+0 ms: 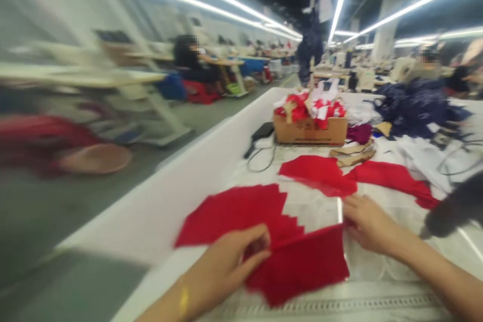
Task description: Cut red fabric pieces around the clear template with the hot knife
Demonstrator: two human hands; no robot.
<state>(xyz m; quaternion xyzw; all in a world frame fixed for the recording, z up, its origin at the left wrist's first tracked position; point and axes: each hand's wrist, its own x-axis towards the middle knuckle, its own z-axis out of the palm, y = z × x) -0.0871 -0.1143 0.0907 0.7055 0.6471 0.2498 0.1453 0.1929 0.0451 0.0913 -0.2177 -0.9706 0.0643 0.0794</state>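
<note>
While your left hand (222, 266) pinches the red fabric (298, 266), your right hand (372, 224) lies open against its edge, on the white counter (158, 211).

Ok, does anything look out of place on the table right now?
Mostly the black corded box: its loose cord loops beside the cardboard carton, odd among the cut cloth. Also, a dark blurred shape pokes in next to the right hand; I cannot tell what it is.

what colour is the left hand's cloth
The cloth is red, best in the head view.
</note>
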